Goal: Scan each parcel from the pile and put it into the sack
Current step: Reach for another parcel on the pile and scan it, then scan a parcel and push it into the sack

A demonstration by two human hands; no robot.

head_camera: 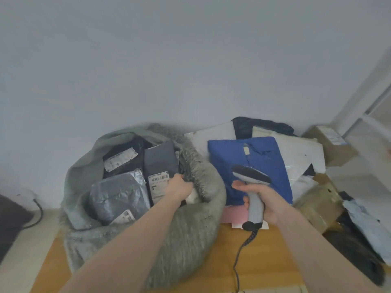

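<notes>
Left hand (pixel 181 188) touching dark parcel (pixel 161 166); right hand (pixel 261 199) gripping scanner (pixel 252 187)

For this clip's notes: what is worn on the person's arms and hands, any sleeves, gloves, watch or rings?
Nothing shows. The left hand and right hand are bare, with no gloves, and no rings are visible. Both forearms are uncovered down to the frame's bottom edge: no sleeves, watch or wristband in view. Anything worn above that lies out of frame.

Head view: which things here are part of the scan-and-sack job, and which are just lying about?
Job:
- grey sack, parcels inside
- dark grey parcel at the left hand
- barcode scanner in the right hand
- blue parcel atop the pile
- white mailers
- cardboard boxes

Lying about:
- black cable on the floor
- door frame
</notes>
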